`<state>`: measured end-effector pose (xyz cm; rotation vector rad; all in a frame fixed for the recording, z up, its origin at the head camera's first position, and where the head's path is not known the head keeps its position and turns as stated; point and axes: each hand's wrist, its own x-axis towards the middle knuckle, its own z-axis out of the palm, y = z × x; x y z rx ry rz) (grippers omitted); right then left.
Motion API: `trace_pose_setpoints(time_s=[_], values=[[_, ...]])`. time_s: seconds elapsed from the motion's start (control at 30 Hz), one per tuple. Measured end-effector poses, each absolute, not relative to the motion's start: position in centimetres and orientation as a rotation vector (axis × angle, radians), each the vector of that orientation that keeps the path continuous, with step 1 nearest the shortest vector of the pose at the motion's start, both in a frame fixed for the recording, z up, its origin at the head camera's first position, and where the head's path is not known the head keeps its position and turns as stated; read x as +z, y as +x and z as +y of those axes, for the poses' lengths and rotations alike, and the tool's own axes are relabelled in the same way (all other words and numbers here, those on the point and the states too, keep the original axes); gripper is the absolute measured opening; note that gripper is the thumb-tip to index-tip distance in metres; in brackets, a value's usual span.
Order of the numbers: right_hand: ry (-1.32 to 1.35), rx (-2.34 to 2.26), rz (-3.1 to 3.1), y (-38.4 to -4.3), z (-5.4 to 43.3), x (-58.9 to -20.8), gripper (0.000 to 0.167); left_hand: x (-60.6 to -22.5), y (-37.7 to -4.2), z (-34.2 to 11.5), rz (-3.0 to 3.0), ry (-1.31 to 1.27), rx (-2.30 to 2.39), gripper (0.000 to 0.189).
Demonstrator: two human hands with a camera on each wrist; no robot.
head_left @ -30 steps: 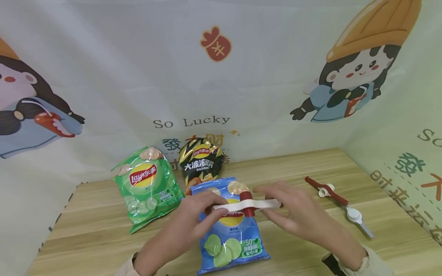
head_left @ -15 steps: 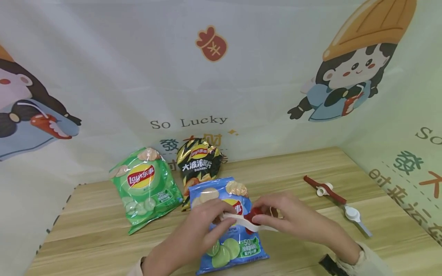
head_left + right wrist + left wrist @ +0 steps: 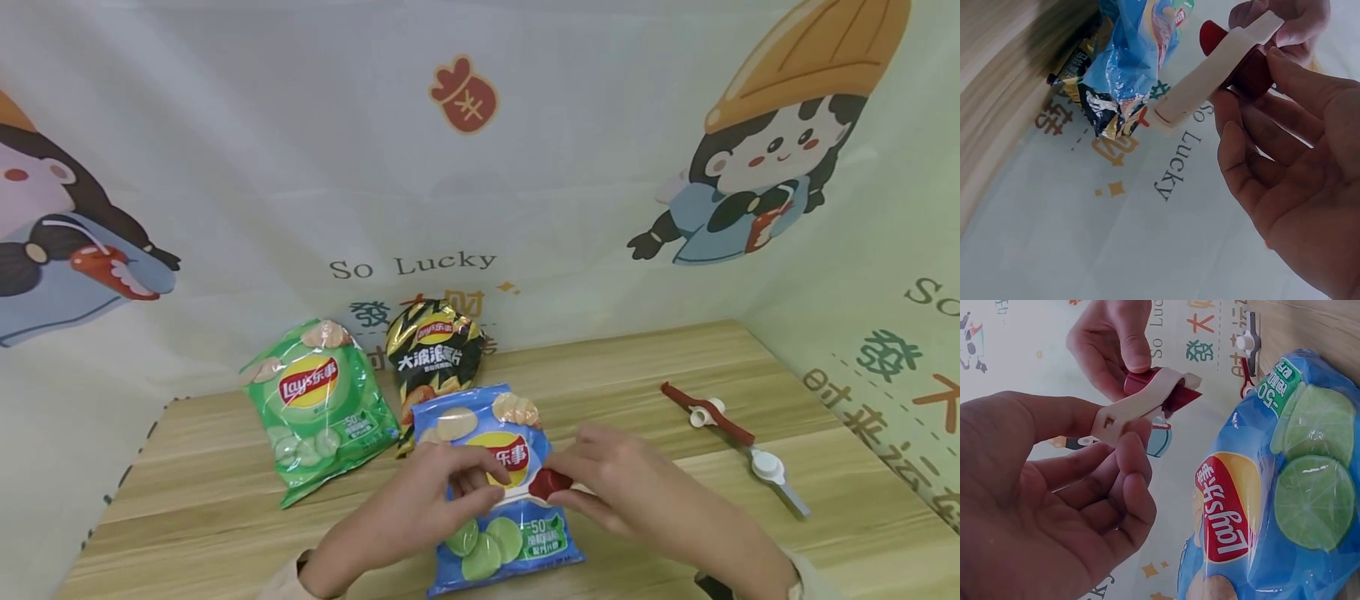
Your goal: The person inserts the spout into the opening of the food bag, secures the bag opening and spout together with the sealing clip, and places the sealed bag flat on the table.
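Observation:
Both hands hold a white and red plastic bag clip [image 3: 550,483] over the blue Lay's chip bag [image 3: 517,523]. In the left wrist view my left hand [image 3: 1054,469] pinches the slotted end of the clip's white strip between thumb and index finger, its other fingers loosely curled. The thumb and fingers of my right hand [image 3: 1300,144] grip the red part, as the right wrist view shows. There the white strip [image 3: 1210,75] crosses the red part, with its far end sticking out free. The blue bag lies flat, printed side up.
A green Lay's bag [image 3: 326,417] leans left of the blue one. Behind stands a black and gold chip bag [image 3: 435,350] against the printed cloth backdrop [image 3: 562,208]. On the right of the table lie a red bar [image 3: 727,427] and a grey bar [image 3: 793,500] with white round fittings, end to end.
The clip, first held level by both ends, has been turned and lowered slightly. My right hand has shifted from the white strip's end to the red part; my left hand keeps its end.

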<state>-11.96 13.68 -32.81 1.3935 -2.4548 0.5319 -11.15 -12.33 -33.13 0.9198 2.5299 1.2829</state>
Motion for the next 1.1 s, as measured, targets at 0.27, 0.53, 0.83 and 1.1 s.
trace_pose_setpoints(time_s=[0.27,0.53,0.83,1.1], values=[[1.371,0.191,-2.262,-11.1,13.1,-32.9,0.024,-33.1,-10.9,-11.9,2.631,0.850,1.303,0.009],[1.392,0.157,-2.236,-10.8,12.8,-33.1,0.023,-33.2,-10.9,-11.6,2.814,0.805,1.301,0.009],[1.379,0.448,-2.457,-10.5,13.5,-32.3,0.023,-33.1,-10.5,-11.7,2.916,0.761,1.316,0.011],[1.281,0.626,-2.449,-10.7,14.9,-31.3,0.026,-34.4,-8.5,-12.5,2.849,0.740,1.331,0.014]])
